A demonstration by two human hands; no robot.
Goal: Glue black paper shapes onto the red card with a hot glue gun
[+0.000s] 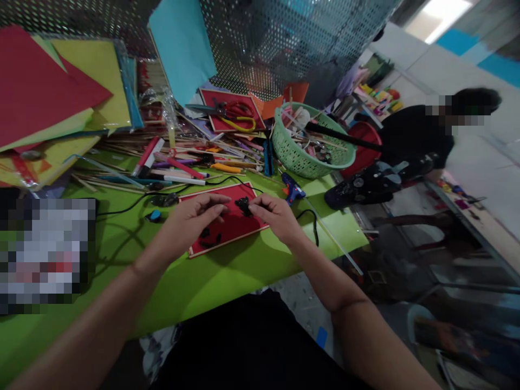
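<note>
Pinching black piece (242,205), right hand (280,215) sat over red board (235,229); left hand (199,215) half-open, seemingly empty. Slight fingertip grip could've let piece slip.

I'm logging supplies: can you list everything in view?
table: one, green, foreground
red panel: one, red, on table
small pieces: at least two, black, on panel
black piece: one, black, above panel
glue gun: one, blue and orange, right of panel
pens: several, mixed, behind panel
sticks: many, tan, around pens
scissors: at least one pair, red and yellow handles, behind pens
basket: one, light green, behind glue gun
loose sheets: several, mixed, far left
blue sheet: one, light blue, rear
mesh: one, dark grey, rear
red container: one, red, beyond basket
co-worker: one, black top, right
left hand: one, bare, over panel
right hand: one, bare, holding black piece
</note>
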